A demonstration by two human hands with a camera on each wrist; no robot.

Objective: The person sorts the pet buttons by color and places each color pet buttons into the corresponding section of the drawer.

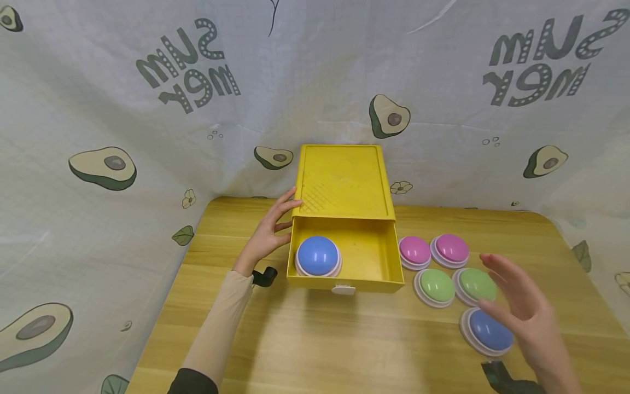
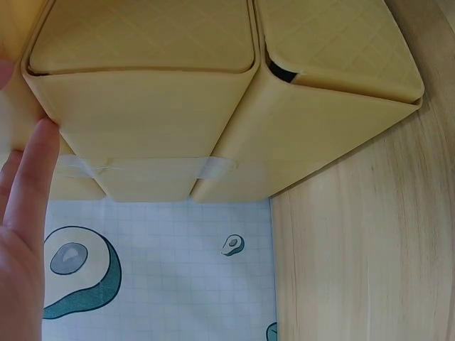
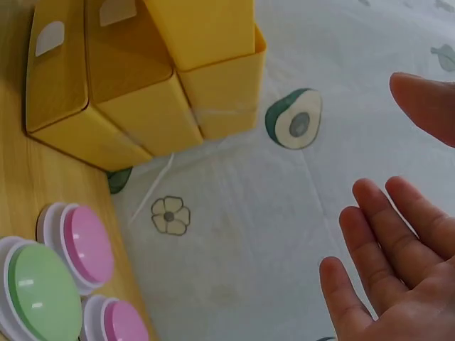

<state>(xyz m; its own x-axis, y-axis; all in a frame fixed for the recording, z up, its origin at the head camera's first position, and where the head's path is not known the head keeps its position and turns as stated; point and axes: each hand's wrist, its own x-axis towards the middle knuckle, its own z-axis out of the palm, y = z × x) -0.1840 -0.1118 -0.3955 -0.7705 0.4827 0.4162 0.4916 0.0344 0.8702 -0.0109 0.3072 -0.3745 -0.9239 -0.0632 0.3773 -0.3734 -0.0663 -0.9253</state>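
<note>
My left hand (image 1: 268, 236) rests its outstretched fingers on the left side of a yellow drawer cabinet (image 1: 344, 180). The cabinet's top drawer (image 1: 369, 254) is pulled out toward me, and a blue dome-shaped button (image 1: 318, 255) on a white base sits in its left part. At the right, my right hand (image 1: 529, 317) hovers with fingers apart and nothing in them, partly covering a second blue button (image 1: 490, 329) in the head view. The right wrist view also has that hand (image 3: 405, 277) spread and bare. A white tab handle (image 1: 343, 289) marks the drawer front.
Right of the cabinet, two pink buttons (image 1: 415, 251) and two green buttons (image 1: 437, 287) lie on the wooden table (image 1: 315, 350). Behind and beside the table hangs a white cloth (image 1: 315, 71) printed with avocados. Stacked drawers (image 2: 149, 135) show joined by clear tape.
</note>
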